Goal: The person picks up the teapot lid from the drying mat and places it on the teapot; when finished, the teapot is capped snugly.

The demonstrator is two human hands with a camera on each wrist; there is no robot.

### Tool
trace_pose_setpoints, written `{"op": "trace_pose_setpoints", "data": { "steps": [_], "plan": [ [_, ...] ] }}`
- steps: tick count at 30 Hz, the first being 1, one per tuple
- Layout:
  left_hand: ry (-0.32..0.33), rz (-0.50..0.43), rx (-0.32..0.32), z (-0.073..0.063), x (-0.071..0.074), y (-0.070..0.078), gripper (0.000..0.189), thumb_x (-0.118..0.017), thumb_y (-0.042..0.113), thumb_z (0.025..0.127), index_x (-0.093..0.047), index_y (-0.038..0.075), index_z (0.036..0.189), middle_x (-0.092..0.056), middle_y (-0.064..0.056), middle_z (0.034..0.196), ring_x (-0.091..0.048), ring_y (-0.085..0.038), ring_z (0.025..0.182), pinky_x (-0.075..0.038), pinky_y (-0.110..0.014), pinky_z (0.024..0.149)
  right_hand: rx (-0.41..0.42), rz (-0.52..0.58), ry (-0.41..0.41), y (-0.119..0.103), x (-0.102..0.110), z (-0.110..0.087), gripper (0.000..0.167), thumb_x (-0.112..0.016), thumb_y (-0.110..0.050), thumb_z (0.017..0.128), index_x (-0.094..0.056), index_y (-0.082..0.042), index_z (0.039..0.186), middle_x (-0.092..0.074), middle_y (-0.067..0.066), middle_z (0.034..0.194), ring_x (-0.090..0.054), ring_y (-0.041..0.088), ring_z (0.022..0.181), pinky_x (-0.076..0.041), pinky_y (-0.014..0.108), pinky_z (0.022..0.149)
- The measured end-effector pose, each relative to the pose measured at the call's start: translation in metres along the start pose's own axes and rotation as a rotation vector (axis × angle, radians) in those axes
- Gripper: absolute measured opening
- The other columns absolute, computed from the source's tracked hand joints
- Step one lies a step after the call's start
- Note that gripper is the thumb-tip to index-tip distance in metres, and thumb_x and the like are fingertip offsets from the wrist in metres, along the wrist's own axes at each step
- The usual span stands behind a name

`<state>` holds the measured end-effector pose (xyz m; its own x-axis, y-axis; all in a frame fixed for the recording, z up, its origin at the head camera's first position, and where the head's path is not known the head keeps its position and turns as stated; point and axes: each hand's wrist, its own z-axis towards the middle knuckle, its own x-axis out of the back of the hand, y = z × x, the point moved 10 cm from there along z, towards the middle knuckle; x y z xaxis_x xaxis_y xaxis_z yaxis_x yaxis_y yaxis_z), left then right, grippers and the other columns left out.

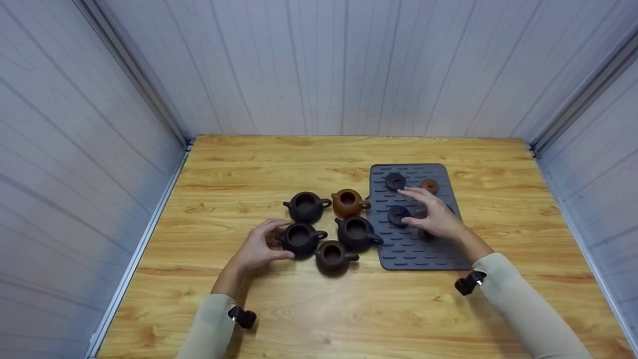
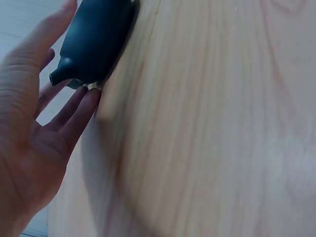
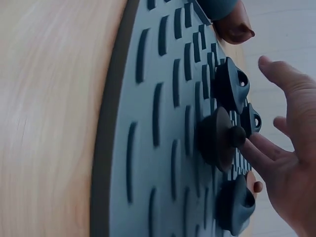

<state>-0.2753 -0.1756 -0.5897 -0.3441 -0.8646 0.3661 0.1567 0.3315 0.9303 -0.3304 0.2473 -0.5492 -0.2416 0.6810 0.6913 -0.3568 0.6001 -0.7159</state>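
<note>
My left hand (image 1: 260, 244) curves its thumb and fingers round the sides of a dark lidless teapot (image 1: 302, 254), at the spout end. In the left wrist view its fingertips are right at the dark teapot's body (image 2: 96, 44), below the short spout. Over the grey mat, my right hand (image 1: 434, 215) is spread with thumb and fingers apart. Below its thumb and fingers lies a dark ring-topped lid (image 1: 398, 216). The right wrist view shows a brown lid with a round knob (image 3: 217, 138) in front of the fingers, and nothing between thumb and fingers.
Beside the held teapot stand a black teapot (image 1: 305, 215), an orange-brown teapot (image 1: 347, 209), another dark teapot (image 1: 356, 245) and a brown teapot (image 1: 333, 268). The grey ridged mat (image 1: 406, 260) also bears a dark lid (image 1: 395, 181) and an orange lid (image 1: 429, 186). White panels surround the wooden table.
</note>
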Motion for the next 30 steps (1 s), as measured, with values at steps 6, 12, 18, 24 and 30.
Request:
{"op": "trace_pose_setpoints", "data": {
  "steps": [6, 12, 18, 24, 30],
  "plan": [
    [-0.039, -0.092, -0.023, 0.006, -0.006, -0.002, 0.075, -0.097, 0.000, 0.085, -0.065, -0.001, 0.153, -0.063, -0.029, 0.153, -0.070, -0.039, 0.132, -0.059, -0.023, 0.106, -0.016, 0.083, -0.042, 0.007, -0.006, 0.004, 0.068, -0.085, -0.010, 0.101, -0.058, -0.003, 0.162, -0.055, 0.027, 0.162, -0.063, 0.052, 0.140, -0.060, 0.068, 0.109],
    [-0.049, -0.165, 0.017, 0.010, -0.003, -0.007, 0.069, -0.092, -0.005, 0.088, -0.066, -0.005, 0.151, -0.062, -0.033, 0.151, -0.067, -0.036, 0.135, -0.056, -0.019, 0.108, -0.064, 0.118, -0.090, 0.018, -0.009, 0.007, 0.060, -0.084, -0.011, 0.103, -0.063, -0.004, 0.158, -0.057, 0.026, 0.159, -0.064, 0.051, 0.138, -0.059, 0.068, 0.110],
    [-0.050, -0.184, 0.049, 0.011, -0.002, -0.009, 0.068, -0.090, -0.007, 0.088, -0.065, -0.006, 0.152, -0.060, -0.034, 0.152, -0.066, -0.040, 0.136, -0.055, -0.019, 0.109, -0.096, 0.124, -0.111, 0.025, -0.013, 0.011, 0.047, -0.083, -0.010, 0.103, -0.072, -0.005, 0.149, -0.060, 0.025, 0.154, -0.065, 0.048, 0.133, -0.063, 0.053, 0.107],
    [-0.054, -0.162, 0.056, 0.013, -0.001, -0.009, 0.068, -0.090, -0.008, 0.088, -0.066, -0.005, 0.152, -0.062, -0.032, 0.151, -0.067, -0.035, 0.133, -0.054, -0.019, 0.110, -0.119, 0.136, -0.091, 0.033, -0.013, 0.012, 0.029, -0.081, -0.009, 0.104, -0.081, -0.002, 0.133, -0.065, 0.026, 0.144, -0.066, 0.040, 0.124, -0.054, 0.021, 0.095],
    [-0.057, -0.201, 0.075, 0.014, -0.002, -0.011, 0.069, -0.090, -0.009, 0.087, -0.064, -0.007, 0.151, -0.063, -0.035, 0.151, -0.067, -0.020, 0.125, -0.055, -0.020, 0.107, -0.100, 0.146, -0.065, 0.032, -0.011, 0.011, 0.023, -0.081, -0.007, 0.104, -0.084, 0.000, 0.125, -0.069, 0.025, 0.139, -0.062, 0.035, 0.131, -0.051, 0.027, 0.099]
  ]
}}
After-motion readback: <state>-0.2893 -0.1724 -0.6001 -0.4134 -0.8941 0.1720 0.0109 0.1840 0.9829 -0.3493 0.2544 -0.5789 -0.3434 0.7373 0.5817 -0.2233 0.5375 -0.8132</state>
